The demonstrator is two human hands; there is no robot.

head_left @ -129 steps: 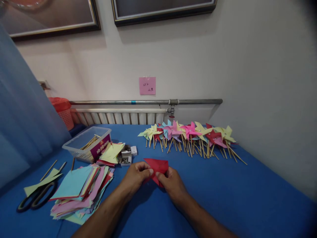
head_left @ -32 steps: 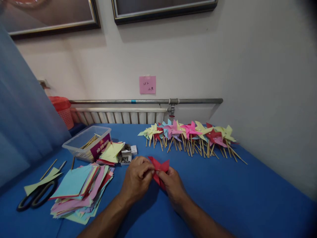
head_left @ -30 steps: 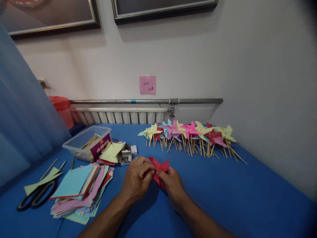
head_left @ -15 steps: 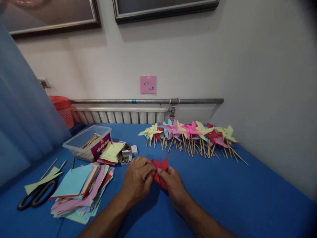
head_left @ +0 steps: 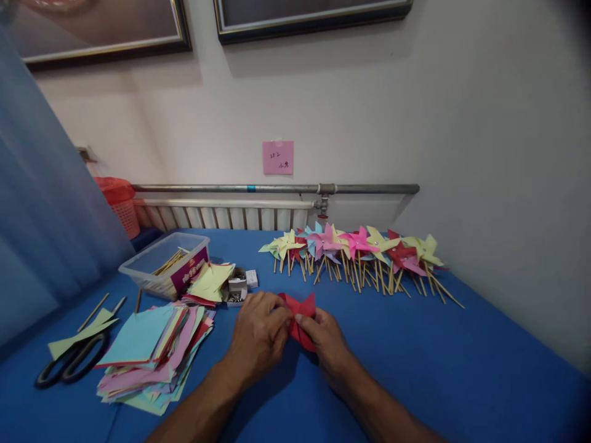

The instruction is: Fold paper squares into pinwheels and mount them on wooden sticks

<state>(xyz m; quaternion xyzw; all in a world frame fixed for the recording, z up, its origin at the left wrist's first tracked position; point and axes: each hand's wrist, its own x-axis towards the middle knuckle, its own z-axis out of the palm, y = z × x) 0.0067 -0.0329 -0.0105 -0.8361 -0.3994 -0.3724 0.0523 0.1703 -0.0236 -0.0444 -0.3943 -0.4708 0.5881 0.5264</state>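
Observation:
A red paper square, its corners folded in toward the centre like a pinwheel, lies on the blue table in front of me. My left hand pinches it at the centre from the left, fingers closed. My right hand holds it from the right, thumb pressed on the middle of the paper. Most of the paper's lower half is hidden under my fingers.
A row of finished paper pinwheels on sticks lies at the back. A stack of coloured paper squares and black scissors are at the left. Behind them stand a clear tub of sticks and a small box of pins.
The flat red triangle from four seconds ago has been folded with its corners drawn to the centre. Over the last second the hands have barely shifted.

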